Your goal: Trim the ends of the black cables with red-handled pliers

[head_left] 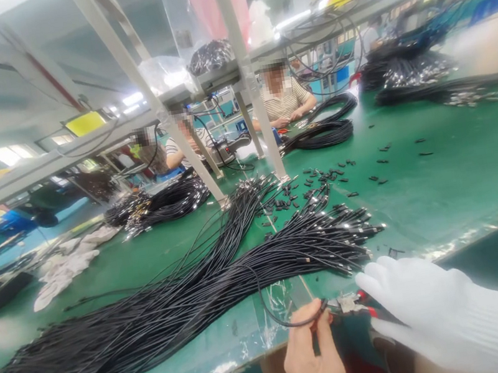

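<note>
My bare left hand (310,347) pinches a black cable (274,318) close to its end, just off the table's front edge. My right hand (417,295), in a white knitted glove, is wrapped round a pair of pliers or cutters with red handles (365,301). The metal jaws (349,304) point left and meet the end of the held cable; whether they are closed on it I cannot tell. Right behind both hands lies a thick bundle of black cables (227,284), its metal-tipped ends toward the right.
Small black pieces (286,196) lie scattered on the green table (457,185). Metal posts (249,85) rise from it to a shelf. Coiled cables (321,135) and more bundles (166,199) lie farther back. White gloves (70,265) rest at left. Co-workers (284,96) sit opposite.
</note>
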The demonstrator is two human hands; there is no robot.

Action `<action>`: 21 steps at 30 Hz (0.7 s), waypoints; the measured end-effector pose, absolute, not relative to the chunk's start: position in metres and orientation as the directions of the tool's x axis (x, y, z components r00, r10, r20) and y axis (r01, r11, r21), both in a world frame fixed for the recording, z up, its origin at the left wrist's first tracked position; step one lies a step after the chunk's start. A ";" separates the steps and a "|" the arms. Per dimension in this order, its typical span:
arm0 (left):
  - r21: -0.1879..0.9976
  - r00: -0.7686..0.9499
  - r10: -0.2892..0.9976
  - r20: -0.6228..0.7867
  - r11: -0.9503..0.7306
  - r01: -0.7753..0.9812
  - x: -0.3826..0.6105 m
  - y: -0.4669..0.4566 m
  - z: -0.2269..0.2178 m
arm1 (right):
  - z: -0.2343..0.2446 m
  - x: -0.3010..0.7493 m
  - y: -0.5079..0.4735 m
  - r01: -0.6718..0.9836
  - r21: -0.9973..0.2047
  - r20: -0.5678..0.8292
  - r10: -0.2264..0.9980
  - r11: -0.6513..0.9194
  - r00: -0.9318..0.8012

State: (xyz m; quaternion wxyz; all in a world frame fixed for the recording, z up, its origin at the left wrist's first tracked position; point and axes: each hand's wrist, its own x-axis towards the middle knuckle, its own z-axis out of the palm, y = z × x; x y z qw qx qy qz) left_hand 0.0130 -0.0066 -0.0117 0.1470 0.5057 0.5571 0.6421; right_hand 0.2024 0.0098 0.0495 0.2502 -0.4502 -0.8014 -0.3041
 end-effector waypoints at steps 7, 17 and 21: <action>0.387 -0.214 0.430 0.877 -0.367 0.846 0.018 0.007 -0.011 | 0.050 0.191 0.008 0.919 0.170 0.553 0.737 0.356 -0.388; 0.271 -0.132 0.397 0.908 -0.318 0.908 0.012 0.009 -0.006 | 0.046 0.172 0.008 0.945 0.258 0.590 0.743 0.200 -0.318; 0.785 -0.459 0.671 0.582 -0.317 0.532 0.008 0.003 -0.020 | 0.049 0.171 0.012 0.923 0.311 0.551 0.748 0.227 -0.369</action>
